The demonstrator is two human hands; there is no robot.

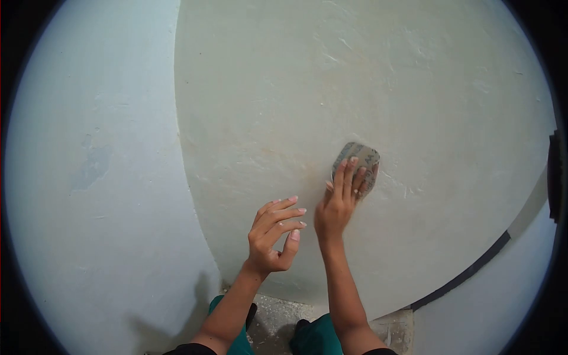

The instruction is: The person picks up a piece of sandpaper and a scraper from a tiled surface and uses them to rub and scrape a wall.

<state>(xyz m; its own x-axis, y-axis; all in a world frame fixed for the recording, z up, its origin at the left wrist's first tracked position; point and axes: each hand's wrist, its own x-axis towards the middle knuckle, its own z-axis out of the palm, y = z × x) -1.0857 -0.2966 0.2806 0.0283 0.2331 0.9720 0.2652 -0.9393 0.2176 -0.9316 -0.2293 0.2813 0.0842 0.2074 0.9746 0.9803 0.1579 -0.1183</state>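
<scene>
My right hand (336,210) presses a piece of sandpaper (358,150) against the greenish-grey wall (260,89). The sandpaper's brown back carries dark printed letters, and my fingers lie spread over its lower part, with the thumb by its left edge. To the left, my left hand (273,235) is raised in front of the same wall with nothing in it. Its fingers are apart and slightly curved, pointing toward my right hand. Scuffs and pale scratches mark the wall around the sandpaper.
A bluish-white wall (118,236) meets the greenish one at a corner on the left, with a patch of worn paint. Below, the speckled floor (278,310) shows between my legs. A dark strip (461,277) runs along the wall's lower right edge.
</scene>
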